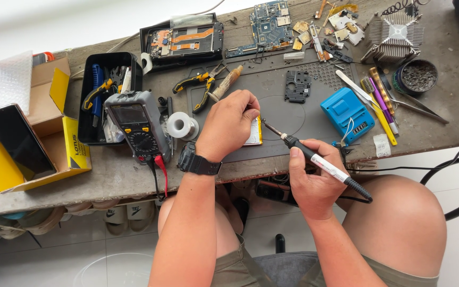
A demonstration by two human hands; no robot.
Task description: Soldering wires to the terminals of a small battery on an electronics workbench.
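Head view shows us mid-solder: our left hand pins the small yellow-edged battery pack on the grey work mat, our right hand grips the soldering iron, tip nearly there, joint seemingly unfinished.

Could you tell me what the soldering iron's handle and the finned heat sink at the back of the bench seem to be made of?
The soldering iron handle looks like matte black and white plastic, with a bare metal tip. The heat sink appears to be bare aluminium: silvery, dull, thin radial fins.
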